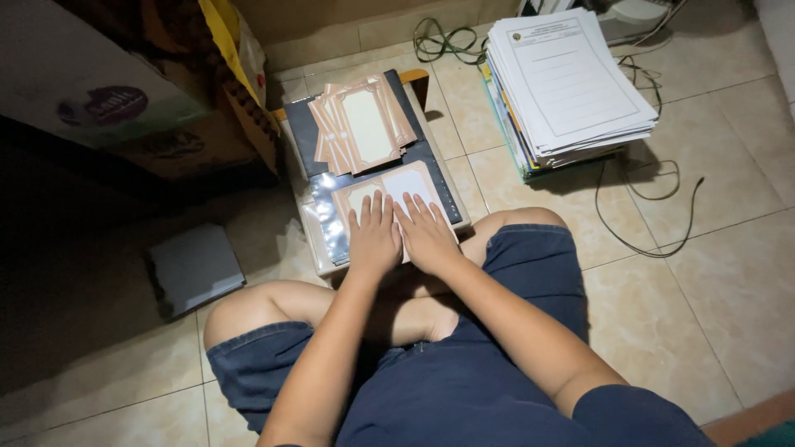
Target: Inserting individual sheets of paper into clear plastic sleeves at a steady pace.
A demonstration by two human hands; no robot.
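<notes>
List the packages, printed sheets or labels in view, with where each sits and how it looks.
Cardboard box: upper left, brown, with a purple oval label.
Paper stack: upper right on the floor, white printed forms over coloured edges.
Card pile: on the dark board, fanned, tan borders, pale centres.
Card: under left hand and right hand, same design.

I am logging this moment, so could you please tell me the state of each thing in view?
Left hand: flat, pressing the bordered card.
Right hand: flat on the same card.
Bordered card: lying face up on a clear sleeve.
Loose cards: fanned pile.
Paper stack: piled on floor.
Cardboard box: standing beside the board.
Cable: loose on tiles.
</notes>
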